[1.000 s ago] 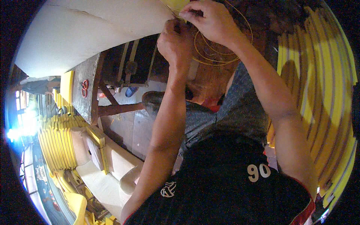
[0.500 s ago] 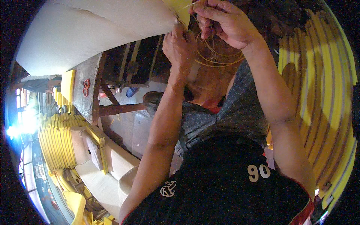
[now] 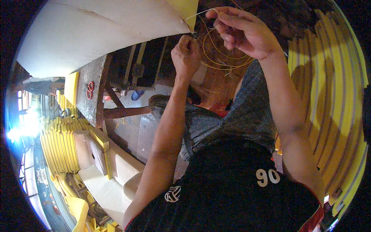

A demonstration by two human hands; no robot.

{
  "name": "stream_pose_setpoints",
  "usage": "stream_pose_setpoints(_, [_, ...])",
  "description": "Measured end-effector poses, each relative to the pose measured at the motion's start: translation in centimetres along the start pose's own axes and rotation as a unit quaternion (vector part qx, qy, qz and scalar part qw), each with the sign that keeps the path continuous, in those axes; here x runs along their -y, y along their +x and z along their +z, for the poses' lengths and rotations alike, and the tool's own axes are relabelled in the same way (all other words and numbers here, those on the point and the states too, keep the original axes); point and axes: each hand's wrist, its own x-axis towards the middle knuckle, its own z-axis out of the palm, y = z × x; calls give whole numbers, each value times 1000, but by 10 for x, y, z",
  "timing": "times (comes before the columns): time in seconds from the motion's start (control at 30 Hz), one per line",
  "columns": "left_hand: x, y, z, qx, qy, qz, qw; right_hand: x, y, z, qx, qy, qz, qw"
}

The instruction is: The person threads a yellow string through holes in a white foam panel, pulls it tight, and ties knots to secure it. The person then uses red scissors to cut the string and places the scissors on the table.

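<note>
Cord (image 3: 198, 14) slants between pale panel (image 3: 108, 31) and right hand (image 3: 245, 33)

At far left, yellow sheets (image 3: 58, 150) stand stacked near a worktable (image 3: 91, 110) where red-handled scissors (image 3: 90, 90) lie. Above it, the panel's corner points right and down toward the hands. Just below that corner, the left hand (image 3: 186, 54) has its fingers curled inward; whether the tips pinch anything cannot be told. The thin cord's long axis runs up and rightward from beside the corner, in front of a yellow piece (image 3: 189, 5), its upper-right end pinched between the right thumb and forefinger, the other fingers loosely bent. Below that hand show loose loops of yellow line (image 3: 228, 68); at far right, yellow-edged slabs (image 3: 336, 96) form a long row.
</note>
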Motion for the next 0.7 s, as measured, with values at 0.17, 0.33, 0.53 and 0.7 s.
stream_pose_setpoints(0.17, [-4,-5,0,2,18,-19,1000,13,-38,2,55,27,-91,994])
stream_pose_setpoints(0.33, [-18,-13,-11,42,-60,-151,986,43,-89,17,190,63,-182,963])
stream_pose_setpoints(0.53, [-28,-9,10,38,-410,-324,852,93,-149,-12,381,157,-137,901])
stream_pose_setpoints(0.7, [-26,-5,7,66,-438,-365,819,105,-202,36,185,42,-342,920])
